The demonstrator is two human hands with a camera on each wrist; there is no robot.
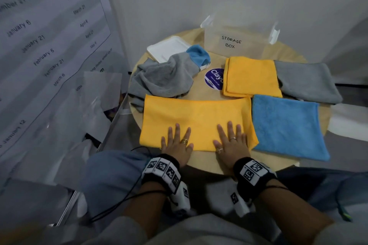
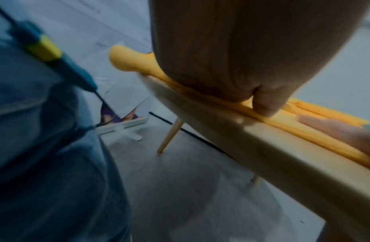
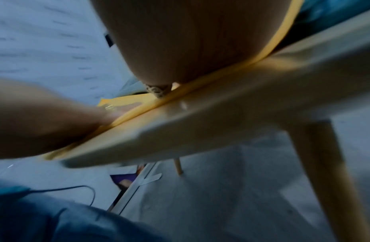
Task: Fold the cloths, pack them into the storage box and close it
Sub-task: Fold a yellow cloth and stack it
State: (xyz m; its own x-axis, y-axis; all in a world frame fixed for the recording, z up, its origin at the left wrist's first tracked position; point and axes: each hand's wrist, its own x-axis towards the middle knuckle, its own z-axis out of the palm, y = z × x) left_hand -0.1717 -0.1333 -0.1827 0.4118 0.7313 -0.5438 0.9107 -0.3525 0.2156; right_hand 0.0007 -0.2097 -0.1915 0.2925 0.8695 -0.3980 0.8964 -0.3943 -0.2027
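Yellow cloth [image 1: 197, 119], folded to a long band, flat along the near edge of the round table [image 1: 205, 162]. Left hand [image 1: 177, 143] palm down on its near left part, fingers straight and spread. Right hand [image 1: 232, 141] palm down on its near right part, fingers likewise straight and spread; rings on both. Nothing pinched or gripped. From the left wrist view, only the heel of the hand and the thumb pressing the yellow edge onto the table rim.

Folded blue cloth [image 1: 288, 127] just right of the yellow cloth, touching its right edge. Smaller folded yellow cloth [image 1: 251, 76] behind, with a folded grey cloth [image 1: 307, 82] touching its right side. Crumpled grey cloth [image 1: 165, 77] at back left, beside a crumpled blue cloth [image 1: 198, 55] that lies partly on the white lid [image 1: 167, 48]. Clear box [image 1: 237, 40], labelled "STORAGE BOX", open at the back of the table; contents too unclear to tell. Purple sticker [image 1: 214, 79] on the tabletop between the grey heap and the small yellow cloth.
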